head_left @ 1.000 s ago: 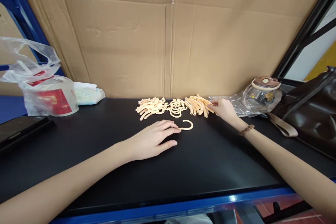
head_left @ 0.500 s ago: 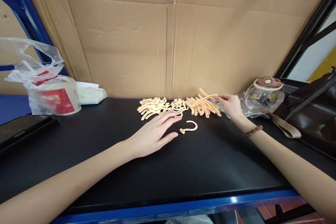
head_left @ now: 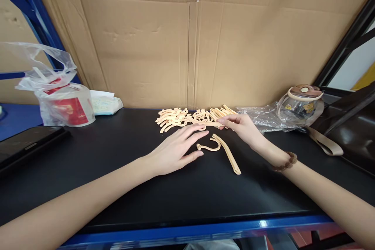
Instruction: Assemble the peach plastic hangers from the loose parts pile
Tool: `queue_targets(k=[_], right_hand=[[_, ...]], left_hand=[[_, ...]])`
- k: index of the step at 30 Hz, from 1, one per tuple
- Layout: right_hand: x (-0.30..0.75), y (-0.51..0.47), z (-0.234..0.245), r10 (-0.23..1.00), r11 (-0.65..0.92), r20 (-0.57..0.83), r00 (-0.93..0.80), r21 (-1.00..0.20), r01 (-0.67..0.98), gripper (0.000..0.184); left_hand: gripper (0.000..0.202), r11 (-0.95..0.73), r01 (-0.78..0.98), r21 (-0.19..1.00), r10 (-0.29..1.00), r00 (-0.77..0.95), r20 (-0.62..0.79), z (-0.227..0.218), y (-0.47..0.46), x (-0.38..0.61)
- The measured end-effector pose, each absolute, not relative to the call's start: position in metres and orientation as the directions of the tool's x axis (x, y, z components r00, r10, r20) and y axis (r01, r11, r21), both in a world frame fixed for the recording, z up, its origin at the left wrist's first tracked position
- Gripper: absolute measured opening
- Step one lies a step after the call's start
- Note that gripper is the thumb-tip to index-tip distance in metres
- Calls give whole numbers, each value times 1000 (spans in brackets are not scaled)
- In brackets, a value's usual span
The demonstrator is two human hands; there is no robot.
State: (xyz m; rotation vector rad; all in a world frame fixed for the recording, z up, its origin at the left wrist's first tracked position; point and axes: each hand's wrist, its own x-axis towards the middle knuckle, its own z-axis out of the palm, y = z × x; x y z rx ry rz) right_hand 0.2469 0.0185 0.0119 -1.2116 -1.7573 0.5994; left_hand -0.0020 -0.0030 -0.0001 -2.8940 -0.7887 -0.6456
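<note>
A pile of beige plastic pieces (head_left: 178,117), curved hooks and long strips, lies at the back of the black tabletop (head_left: 117,187). In front of it lie one loose hook (head_left: 208,148) and a long beige strip (head_left: 230,158), touching at the hook's right end. My left hand (head_left: 175,149) rests flat on the table with its fingers apart, fingertips just left of the loose hook. My right hand (head_left: 241,127), a bead bracelet on its wrist, pinches a second beige strip (head_left: 206,124) that points left above the loose hook.
A plastic bag with a red-labelled tub (head_left: 63,105) and a tissue pack (head_left: 105,103) stand at the back left, a black device (head_left: 26,144) at the left edge. A clear jar with a brown lid (head_left: 300,101) and a brown bag (head_left: 351,125) sit right. Cardboard (head_left: 187,47) walls the back.
My right hand has come from the right end of the pile toward the middle with strips. One strip now lies beside the loose hook. My left hand has barely moved.
</note>
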Motion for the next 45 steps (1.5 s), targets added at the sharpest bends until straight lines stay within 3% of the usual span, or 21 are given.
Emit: queue_targets(k=[6,12,16,21,25,28,34,38,41,45], right_hand=[[245,18,10,896,443,376,-235,-728,523,24],[236,10,8,873,480,350,-338,-735,479,26],[238,10,8,858,508,348,-379,-692,514,30],[254,16,11,831,548,393,-392,-462,697,28],[262,17,13,843,534,278,-461,-322,782,23],[260,15,13,820,572,224,-527,-284,770,23],[249,9,8,753,657,244,-611,-251,711,24],[246,5,4,701,711,237,-673,-168,682,19],[241,1,2,668,741,257,-698,-145,656,21],[236,-1,1,660,748,287,-694,-161,644,20]], left_hand=[[37,-794,607,36,522,650,552,6,5,-7],[30,-811,582,55,551,731,402,6,11,-10],[25,-760,640,118,629,677,383,10,9,-10],[21,-642,755,135,752,585,305,17,6,-12],[22,-608,786,112,782,569,254,16,6,-12],[19,-596,789,153,797,555,239,13,8,-13],[15,-554,786,275,833,521,187,12,12,-17],[19,-524,809,267,851,510,127,14,12,-18],[31,-535,802,267,845,496,201,10,12,-17],[36,-523,739,424,847,506,162,1,16,-16]])
